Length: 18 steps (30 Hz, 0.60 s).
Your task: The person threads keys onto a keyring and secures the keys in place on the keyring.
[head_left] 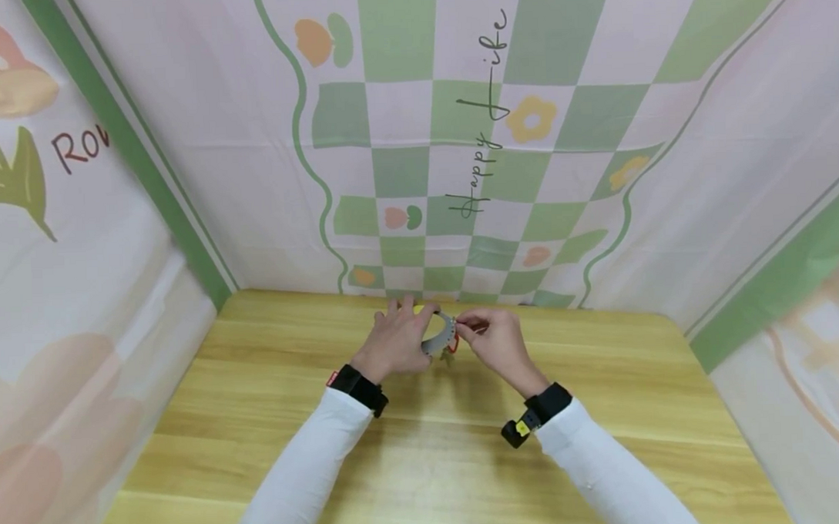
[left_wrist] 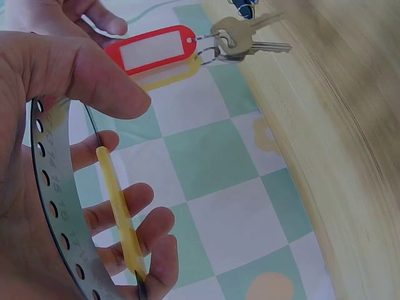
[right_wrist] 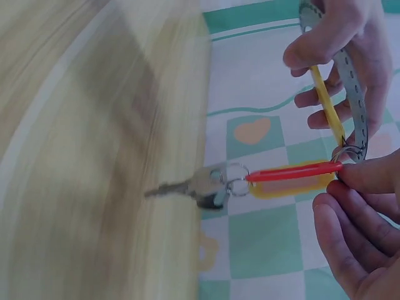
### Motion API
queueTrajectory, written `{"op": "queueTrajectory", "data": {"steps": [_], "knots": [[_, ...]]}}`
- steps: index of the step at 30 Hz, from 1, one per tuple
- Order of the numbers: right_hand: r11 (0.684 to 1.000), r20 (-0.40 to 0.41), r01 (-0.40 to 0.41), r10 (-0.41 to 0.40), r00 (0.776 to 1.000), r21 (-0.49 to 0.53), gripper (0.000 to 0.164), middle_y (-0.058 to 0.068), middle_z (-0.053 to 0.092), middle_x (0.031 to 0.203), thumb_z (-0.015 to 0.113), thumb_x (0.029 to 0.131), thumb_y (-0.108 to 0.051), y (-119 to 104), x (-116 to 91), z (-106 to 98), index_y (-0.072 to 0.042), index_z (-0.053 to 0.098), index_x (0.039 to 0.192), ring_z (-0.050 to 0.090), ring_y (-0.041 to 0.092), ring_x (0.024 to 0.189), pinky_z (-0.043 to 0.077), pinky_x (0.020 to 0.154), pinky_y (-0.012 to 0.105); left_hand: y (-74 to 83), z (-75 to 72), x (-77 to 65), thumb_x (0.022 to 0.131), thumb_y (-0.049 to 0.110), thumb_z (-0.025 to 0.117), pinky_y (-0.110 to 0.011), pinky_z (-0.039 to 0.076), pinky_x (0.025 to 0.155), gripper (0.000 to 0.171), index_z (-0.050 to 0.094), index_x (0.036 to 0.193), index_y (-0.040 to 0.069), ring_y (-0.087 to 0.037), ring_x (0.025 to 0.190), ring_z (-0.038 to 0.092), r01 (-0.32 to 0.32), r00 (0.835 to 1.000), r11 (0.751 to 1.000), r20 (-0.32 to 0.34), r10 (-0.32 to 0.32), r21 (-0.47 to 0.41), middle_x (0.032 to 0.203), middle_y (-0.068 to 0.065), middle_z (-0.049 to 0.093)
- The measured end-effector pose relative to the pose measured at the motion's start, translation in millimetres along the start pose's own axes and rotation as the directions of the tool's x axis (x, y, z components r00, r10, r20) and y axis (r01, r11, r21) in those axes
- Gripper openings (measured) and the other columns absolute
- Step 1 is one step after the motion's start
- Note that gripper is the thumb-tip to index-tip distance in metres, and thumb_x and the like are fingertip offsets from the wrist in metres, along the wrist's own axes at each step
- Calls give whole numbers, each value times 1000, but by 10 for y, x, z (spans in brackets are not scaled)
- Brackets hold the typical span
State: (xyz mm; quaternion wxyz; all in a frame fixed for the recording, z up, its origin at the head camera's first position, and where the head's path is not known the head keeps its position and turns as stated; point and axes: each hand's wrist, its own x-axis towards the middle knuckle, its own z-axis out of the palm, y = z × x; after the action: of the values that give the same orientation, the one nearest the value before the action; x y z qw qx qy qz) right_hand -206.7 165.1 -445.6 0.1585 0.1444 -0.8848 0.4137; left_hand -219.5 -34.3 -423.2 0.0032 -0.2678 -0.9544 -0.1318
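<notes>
My left hand (head_left: 397,338) grips a grey numbered key-holder ring (head_left: 439,340); holes run along its curved band (left_wrist: 59,206). A yellow bar (left_wrist: 115,194) joins the band's ends, and the fingers of that hand curl behind it. Opposite, my right hand (head_left: 495,340) pinches the end of a red key tag (right_wrist: 290,172) between thumb and fingertips, by a small wire ring at the band's lower end. Behind it hangs a yellow key tag (right_wrist: 265,190). Several metal keys (left_wrist: 240,37) dangle from the tags' other ends. Whether the tags are threaded on the band cannot be told.
Below the hands lies a wood-grain table (head_left: 433,462). A checkered green and white cloth (head_left: 402,170) rises at its back edge, close beyond the hands. Printed cloth also hangs at left and right. A small dark blue object (left_wrist: 245,7) shows at the left wrist view's top.
</notes>
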Motion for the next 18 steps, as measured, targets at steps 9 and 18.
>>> {"op": "queueTrajectory", "data": {"steps": [9,18], "knots": [[1000,-16,-17,17,1000,26,6,7,76,85,76,88,-3,31,-12,9,-5,81,92,71,18,72,57,61,28,-4,31,8,72,23,84,-55,51,81,85,47,148,21,-40,113,53,-7,1000,1000,-14,7,12,135,-21,50],[932,-18,303,-312,950,-201,11,10,76,83,80,81,5,29,9,-1,-4,81,88,69,15,60,51,50,26,-5,29,13,71,22,83,-57,50,82,83,49,147,22,-43,116,52,-7,1000,1000,-3,7,-1,138,-23,48]]}}
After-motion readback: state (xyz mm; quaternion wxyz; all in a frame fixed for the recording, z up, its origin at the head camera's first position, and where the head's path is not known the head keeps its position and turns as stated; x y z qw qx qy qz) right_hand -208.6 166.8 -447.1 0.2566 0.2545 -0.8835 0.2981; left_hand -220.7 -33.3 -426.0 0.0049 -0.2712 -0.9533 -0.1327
